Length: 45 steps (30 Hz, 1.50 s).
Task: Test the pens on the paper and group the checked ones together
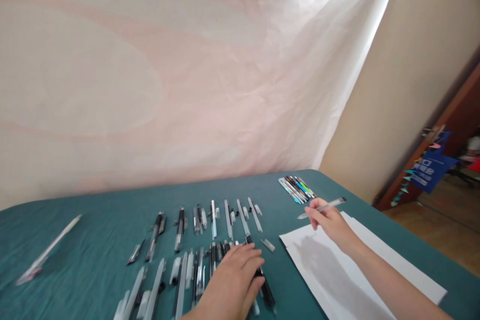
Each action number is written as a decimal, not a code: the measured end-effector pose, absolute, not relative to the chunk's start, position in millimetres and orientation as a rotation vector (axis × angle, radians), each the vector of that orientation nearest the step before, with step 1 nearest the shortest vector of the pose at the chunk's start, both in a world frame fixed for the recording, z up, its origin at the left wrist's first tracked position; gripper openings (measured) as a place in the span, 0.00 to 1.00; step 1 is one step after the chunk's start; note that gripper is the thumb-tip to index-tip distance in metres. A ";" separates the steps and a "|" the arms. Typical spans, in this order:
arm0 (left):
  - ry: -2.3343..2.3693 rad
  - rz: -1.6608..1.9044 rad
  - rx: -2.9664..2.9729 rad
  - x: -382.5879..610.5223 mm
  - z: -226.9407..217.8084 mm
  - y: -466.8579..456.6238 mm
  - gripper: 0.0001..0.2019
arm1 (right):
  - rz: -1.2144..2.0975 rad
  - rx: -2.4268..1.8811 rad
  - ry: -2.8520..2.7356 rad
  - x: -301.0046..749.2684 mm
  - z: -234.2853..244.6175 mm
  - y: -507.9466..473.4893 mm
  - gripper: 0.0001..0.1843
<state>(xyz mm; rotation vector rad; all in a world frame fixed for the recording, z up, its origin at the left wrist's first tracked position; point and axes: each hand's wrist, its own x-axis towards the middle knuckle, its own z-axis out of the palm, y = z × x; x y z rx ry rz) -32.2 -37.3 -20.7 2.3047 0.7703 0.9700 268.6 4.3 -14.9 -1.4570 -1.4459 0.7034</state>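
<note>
Raised above the white paper (330,280), my right hand (324,217) pinches a clear-barrelled pen (332,204) with a dark end pointing right. My left hand (234,280) rests over the near row of pens, palm down, fingers stretched out and thumb apart. A black pen (266,290) lies beside its thumb and index finger, partly hidden by them. Left of this hand are clear and grey pen parts (182,285). Just beyond its fingertips lies a loose clear cap (268,245).
A farther row holds black pens (180,230) and pale barrels (228,220) with small caps. A bundle of colourful pens (297,189) lies at the back right. A long white slim object (48,252) is at far left on the green tablecloth (93,240). Behind hangs a pale curtain (187,85).
</note>
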 end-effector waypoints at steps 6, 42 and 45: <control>0.728 0.845 2.408 -28.4 -26.1 -35.2 0.16 | 0.693 -1.605 -1.392 320.5 -50.1 -16.4 0.11; 0.825 0.780 2.319 -20.7 -26.6 -37.8 0.16 | 0.494 -1.672 -1.510 334.5 -73.3 -15.7 0.12; 0.844 0.688 2.424 -20.5 -26.6 -37.7 0.17 | 0.493 -1.676 -1.502 334.9 -74.3 -15.9 0.12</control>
